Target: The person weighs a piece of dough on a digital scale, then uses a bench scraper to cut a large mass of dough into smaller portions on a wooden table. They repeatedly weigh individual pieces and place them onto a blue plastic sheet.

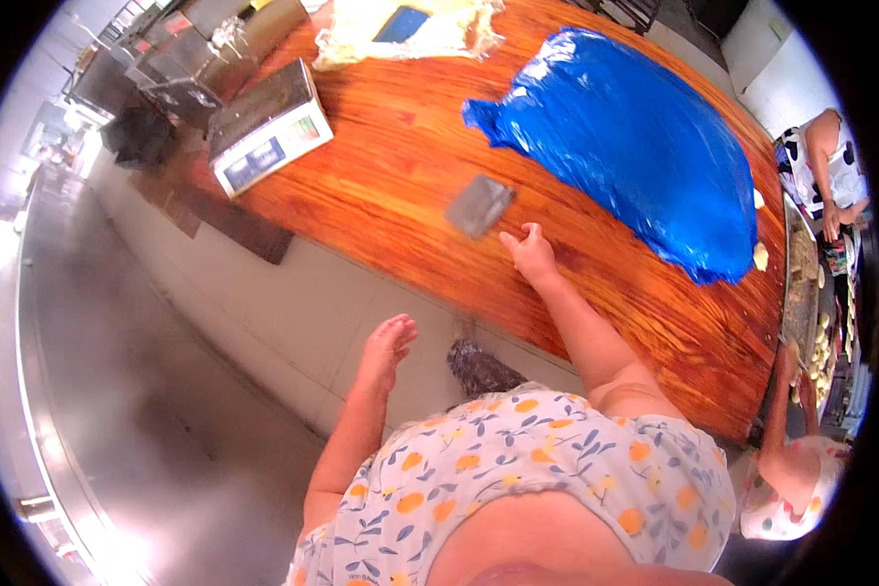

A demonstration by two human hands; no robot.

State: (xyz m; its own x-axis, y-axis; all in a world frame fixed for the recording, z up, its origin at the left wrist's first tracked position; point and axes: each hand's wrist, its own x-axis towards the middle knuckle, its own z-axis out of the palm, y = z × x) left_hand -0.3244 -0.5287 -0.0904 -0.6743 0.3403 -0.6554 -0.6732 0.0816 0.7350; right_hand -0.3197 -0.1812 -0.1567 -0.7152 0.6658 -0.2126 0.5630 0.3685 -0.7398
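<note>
My right hand [532, 254] is over the wooden table [391, 186], thumb and forefinger apart, with nothing visible in it. Just beyond its fingertips is a grey, square, flat blade that looks like a dough scraper [479, 205], blurred, with a gap between it and the hand. A large mound under blue plastic sheeting [635, 146] lies to the right; what it covers is hidden. My left hand [389, 342] hangs in the air short of the table's near edge, empty, its fingers loosely extended.
At the table's left end stands a digital scale [269, 132]. Yellowish plastic wrapping [410, 29] lies at the far edge. A long metal counter [137, 391] runs along my left. On the right, co-workers [825, 171] handle small pale pieces on trays.
</note>
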